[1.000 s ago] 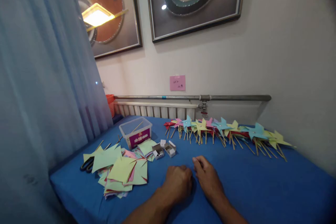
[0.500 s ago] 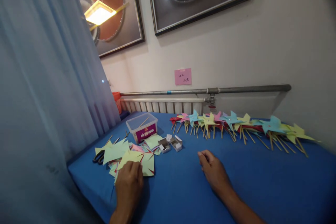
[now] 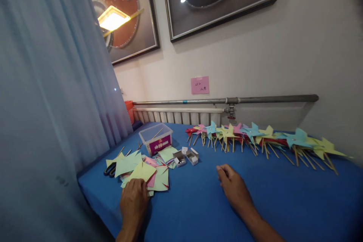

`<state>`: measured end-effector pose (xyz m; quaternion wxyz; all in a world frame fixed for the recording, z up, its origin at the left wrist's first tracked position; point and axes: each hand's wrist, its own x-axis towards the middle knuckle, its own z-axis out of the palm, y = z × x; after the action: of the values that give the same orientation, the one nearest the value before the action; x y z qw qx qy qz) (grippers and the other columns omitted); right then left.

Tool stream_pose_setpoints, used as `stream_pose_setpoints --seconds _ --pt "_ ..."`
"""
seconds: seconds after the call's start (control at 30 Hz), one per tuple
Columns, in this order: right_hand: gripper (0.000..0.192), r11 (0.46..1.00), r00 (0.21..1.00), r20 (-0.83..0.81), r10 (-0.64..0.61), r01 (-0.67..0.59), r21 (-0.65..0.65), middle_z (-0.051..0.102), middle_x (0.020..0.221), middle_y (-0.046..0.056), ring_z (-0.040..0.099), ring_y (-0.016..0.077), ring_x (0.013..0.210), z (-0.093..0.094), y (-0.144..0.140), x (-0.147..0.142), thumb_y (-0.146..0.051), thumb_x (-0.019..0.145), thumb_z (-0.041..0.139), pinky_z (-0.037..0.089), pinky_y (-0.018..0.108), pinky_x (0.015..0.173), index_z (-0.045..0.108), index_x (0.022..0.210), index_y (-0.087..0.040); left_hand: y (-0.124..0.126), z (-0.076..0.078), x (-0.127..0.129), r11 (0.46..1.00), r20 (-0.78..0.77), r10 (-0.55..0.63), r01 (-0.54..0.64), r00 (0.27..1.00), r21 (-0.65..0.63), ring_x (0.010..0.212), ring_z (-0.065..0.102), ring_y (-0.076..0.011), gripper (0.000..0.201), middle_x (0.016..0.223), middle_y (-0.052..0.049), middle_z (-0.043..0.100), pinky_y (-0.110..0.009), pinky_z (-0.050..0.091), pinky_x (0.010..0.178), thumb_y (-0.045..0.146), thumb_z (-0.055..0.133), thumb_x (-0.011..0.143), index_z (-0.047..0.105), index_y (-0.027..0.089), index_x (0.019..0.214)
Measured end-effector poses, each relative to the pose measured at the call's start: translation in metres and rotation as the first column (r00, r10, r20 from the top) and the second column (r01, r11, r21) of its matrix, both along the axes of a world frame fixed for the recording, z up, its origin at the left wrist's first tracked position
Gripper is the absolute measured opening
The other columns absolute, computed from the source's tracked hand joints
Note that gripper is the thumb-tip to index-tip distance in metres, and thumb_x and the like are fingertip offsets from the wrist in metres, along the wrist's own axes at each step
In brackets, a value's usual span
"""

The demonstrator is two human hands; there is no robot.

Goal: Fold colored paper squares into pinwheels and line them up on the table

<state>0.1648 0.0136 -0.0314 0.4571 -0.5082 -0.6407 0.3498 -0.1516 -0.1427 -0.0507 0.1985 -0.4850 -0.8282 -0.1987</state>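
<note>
My left hand (image 3: 134,199) is closed at the near edge of a loose pile of coloured paper squares (image 3: 159,177) with slit corners. Its fingers pinch the lower edge of a yellow paper square (image 3: 143,171); the fingertips are hidden behind the knuckles. A pale green sheet (image 3: 128,162) lies just beyond. My right hand (image 3: 233,184) rests on the blue cloth to the right, fingers curled and thumb against them, with nothing visible in it. Two small open boxes (image 3: 179,158) with tiny metal pieces stand between the hands, farther back.
Finished paper pinwheels (image 3: 252,132) on sticks lie in a row along the back right. A clear plastic tub (image 3: 155,138) holding a stick stands behind the papers. Black-handled scissors (image 3: 110,169) lie at left, by a blue curtain (image 3: 56,83). A pipe (image 3: 272,99) runs along the wall.
My left hand has shifted slightly left and toward me at the pile, and the yellow square has turned, uncovering pink paper. My right hand keeps its pose. The view has tilted slightly.
</note>
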Motion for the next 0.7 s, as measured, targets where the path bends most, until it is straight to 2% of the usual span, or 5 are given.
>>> stream_pose_setpoints --seconds 0.13,0.3,0.47,0.53,0.7 --pt "0.038 1.000 1.000 -0.014 -0.002 0.002 -0.007 0.052 0.055 -0.004 0.052 0.0191 0.052 0.002 -0.002 0.000 -0.062 0.089 0.046 0.039 0.031 0.055 0.051 0.070 -0.029 -0.004 0.004 0.004 0.998 0.048 0.016 -0.018 0.999 0.056 0.101 0.071 -0.0260 0.036 0.103 -0.012 0.078 -0.037 0.048 0.095 0.023 0.042 0.108 0.076 0.019 0.096" --pt "0.038 1.000 0.999 -0.030 -0.013 0.013 0.007 0.052 0.055 -0.004 0.053 0.0189 0.052 0.001 -0.002 -0.001 -0.061 0.089 0.046 0.040 0.031 0.055 0.051 0.070 -0.028 0.001 0.023 0.010 1.000 -0.032 0.015 -0.015 0.999 -0.025 0.128 0.064 -0.0314 0.028 0.138 -0.014 0.072 -0.041 0.045 0.102 0.028 0.054 0.103 0.076 0.019 0.118" --pt "0.038 1.000 0.999 -0.041 -0.013 0.013 0.009 0.054 0.055 -0.003 0.053 0.0191 0.052 0.002 -0.001 -0.001 -0.060 0.089 0.047 0.040 0.031 0.055 0.053 0.069 -0.028 0.009 0.032 0.009 0.966 0.011 -0.012 0.015 1.000 -0.260 0.108 0.070 -0.0268 0.034 0.108 -0.011 0.079 -0.036 0.042 0.093 0.020 0.046 0.105 0.079 0.019 0.097" --pt "0.038 1.000 0.999 -0.044 -0.005 0.006 0.011 0.054 0.054 -0.003 0.053 0.0189 0.051 0.003 -0.002 -0.001 -0.060 0.089 0.048 0.040 0.031 0.055 0.053 0.069 -0.028 0.010 0.030 0.007 0.963 0.010 0.009 -0.006 1.000 -0.270 0.104 0.070 -0.0259 0.037 0.104 -0.012 0.079 -0.035 0.042 0.092 0.016 0.042 0.105 0.079 0.017 0.096" --pt "0.038 1.000 1.000 -0.011 -0.014 0.014 0.010 0.053 0.054 -0.004 0.054 0.0193 0.052 0.007 -0.005 -0.001 -0.059 0.090 0.044 0.041 0.031 0.058 0.052 0.069 -0.028 0.009 0.024 0.003 0.971 -0.010 0.001 -0.003 1.000 -0.238 0.109 0.068 -0.0283 0.033 0.113 -0.014 0.078 -0.035 0.043 0.095 0.025 0.048 0.106 0.080 0.016 0.102"
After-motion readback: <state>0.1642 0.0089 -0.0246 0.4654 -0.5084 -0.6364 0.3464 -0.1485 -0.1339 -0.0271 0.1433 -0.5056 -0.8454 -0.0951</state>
